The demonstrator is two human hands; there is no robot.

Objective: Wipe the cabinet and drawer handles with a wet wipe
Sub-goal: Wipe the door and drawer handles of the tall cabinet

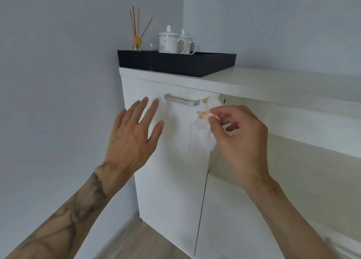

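A silver bar handle (182, 100) sits near the top of a white cabinet door (172, 161); an orange-brown smear runs along its upper face. My right hand (238, 139) pinches a crumpled white wet wipe (205, 126) just right of the handle, and the wipe carries orange stains. My left hand (134, 133) is spread with straight fingers in front of the door, its fingertips level with the handle and just left of it. I cannot tell whether those fingertips touch the door.
A black tray (175, 63) on the cabinet top holds two lidded white mugs (170, 42) and a reed diffuser (136, 34). An open shelf recess (293, 141) lies to the right. Grey walls close in on the left and behind. Wood floor (140, 243) shows below.
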